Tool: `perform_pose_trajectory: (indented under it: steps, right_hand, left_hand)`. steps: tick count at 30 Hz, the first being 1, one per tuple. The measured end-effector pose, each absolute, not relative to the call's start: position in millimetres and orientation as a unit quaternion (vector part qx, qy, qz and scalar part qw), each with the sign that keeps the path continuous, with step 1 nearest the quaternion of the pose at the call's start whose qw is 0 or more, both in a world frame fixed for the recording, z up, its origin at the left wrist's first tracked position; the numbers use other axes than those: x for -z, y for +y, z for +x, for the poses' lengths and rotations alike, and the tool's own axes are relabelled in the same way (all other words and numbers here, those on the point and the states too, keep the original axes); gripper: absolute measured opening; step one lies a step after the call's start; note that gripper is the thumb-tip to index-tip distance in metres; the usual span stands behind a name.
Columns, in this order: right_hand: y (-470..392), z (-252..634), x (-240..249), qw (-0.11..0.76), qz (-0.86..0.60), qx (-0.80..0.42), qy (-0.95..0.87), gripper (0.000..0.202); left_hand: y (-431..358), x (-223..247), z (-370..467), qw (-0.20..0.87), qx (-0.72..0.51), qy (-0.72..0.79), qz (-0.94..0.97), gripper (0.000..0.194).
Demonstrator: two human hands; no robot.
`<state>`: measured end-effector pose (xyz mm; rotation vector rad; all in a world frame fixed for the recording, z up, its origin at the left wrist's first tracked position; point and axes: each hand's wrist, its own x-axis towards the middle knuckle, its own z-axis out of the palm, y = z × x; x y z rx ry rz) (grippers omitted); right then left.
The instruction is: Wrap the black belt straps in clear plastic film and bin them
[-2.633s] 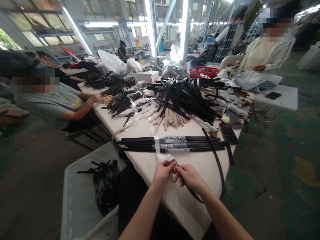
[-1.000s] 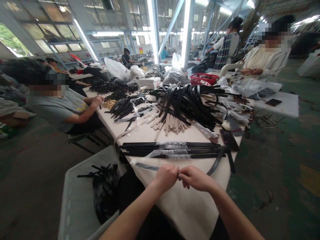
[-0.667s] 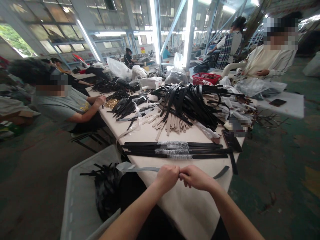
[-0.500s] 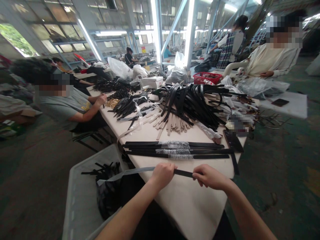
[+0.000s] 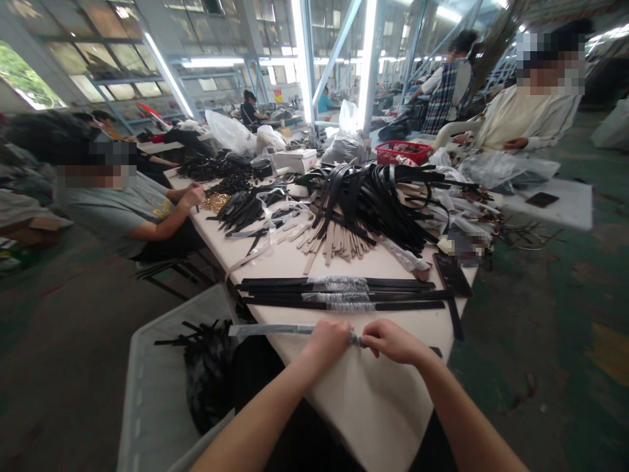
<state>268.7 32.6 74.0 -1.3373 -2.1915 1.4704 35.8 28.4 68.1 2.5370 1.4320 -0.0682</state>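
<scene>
My left hand (image 5: 330, 342) is closed around a clear plastic sleeve (image 5: 272, 330), whose flat loose end sticks out to the left past the table edge. Close beside it, my right hand (image 5: 396, 342) pinches the sleeve where it bunches up between the two hands. A dark end of a black strap (image 5: 435, 352) shows just right of my right wrist; the rest of that strap is hidden by the hands and sleeve. Beyond my hands lie several black straps (image 5: 275, 296) side by side, with crinkled plastic (image 5: 339, 288) around their middles.
A white bin (image 5: 162, 328) at lower left holds a bundle of black straps (image 5: 209, 380). A large strap pile (image 5: 363, 203) covers the table's middle. A phone (image 5: 452, 274) lies at the right edge. Co-workers sit at left (image 5: 132, 203) and right (image 5: 525, 121).
My right hand has moved left, close to my left hand. The bare black strap between them is now covered by bunched plastic. The sleeve's loose end has shifted right and looks straighter.
</scene>
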Motion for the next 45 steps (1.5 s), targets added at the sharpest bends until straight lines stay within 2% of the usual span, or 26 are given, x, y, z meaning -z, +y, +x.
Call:
perform_pose_trajectory:
  steps: [3, 9, 16, 26, 32, 38, 41, 45]
  right_hand:
    - [34.1, 272.2, -75.4, 0.100, -0.436, -0.517, -0.729, 0.033]
    - [36.7, 287.8, -69.9, 0.086, -0.474, -0.543, -0.688, 0.027]
    - [40.6, 294.7, -68.7, 0.104, -0.413, -0.597, -0.680, 0.029]
    - [41.9, 283.5, -61.7, 0.097, -0.432, -0.575, -0.687, 0.027]
    - [47.2, 277.2, -59.3, 0.104, -0.444, -0.538, -0.709, 0.021]
    - [47.3, 321.1, -62.4, 0.082, -0.486, -0.538, -0.684, 0.026]
    - [50.6, 313.3, -62.8, 0.077, -0.475, -0.540, -0.691, 0.027]
    - [55.5, 297.5, -66.0, 0.057, -0.447, -0.543, -0.709, 0.029]
  left_hand:
    - [30.6, -69.4, 33.2, 0.088, 0.008, 0.492, 0.866, 0.010]
    - [31.0, -63.1, 29.5, 0.095, 0.048, 0.489, 0.866, 0.008]
    - [33.8, -61.0, 39.9, 0.090, 0.034, 0.470, 0.878, 0.007]
    - [34.5, -53.3, 60.6, 0.105, 0.025, 0.421, 0.901, 0.007]
    - [35.7, -52.6, 77.0, 0.139, -0.002, 0.430, 0.892, 0.016]
    - [39.4, -61.1, 45.1, 0.092, 0.021, 0.475, 0.875, 0.015]
    - [38.9, -55.8, 55.9, 0.099, 0.035, 0.446, 0.889, 0.009]
    - [37.8, -52.4, 65.7, 0.103, 0.003, 0.407, 0.908, 0.012]
